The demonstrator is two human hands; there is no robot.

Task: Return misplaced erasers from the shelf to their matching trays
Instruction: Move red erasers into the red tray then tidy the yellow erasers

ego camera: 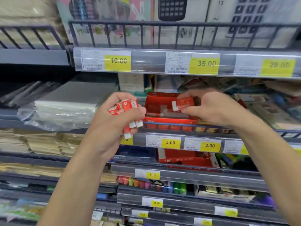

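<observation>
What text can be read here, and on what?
"10.00" yellow price tag, upper shelf rail
"35.00" yellow tag, same rail
"28.00" yellow tag, blurred
"3.00" two yellow tags, middle rail
"5.00" tag
"8.80" tag
Red eraser wrappers, barcodes: unreadable

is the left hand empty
No, the left hand grips a bunch of red-sleeved erasers in front of the shelf.

Your left hand (112, 121) grips a bunch of red-sleeved erasers (126, 111); your right hand (210, 106) pinches one eraser (183, 103) above the red tray (169, 116).
</observation>
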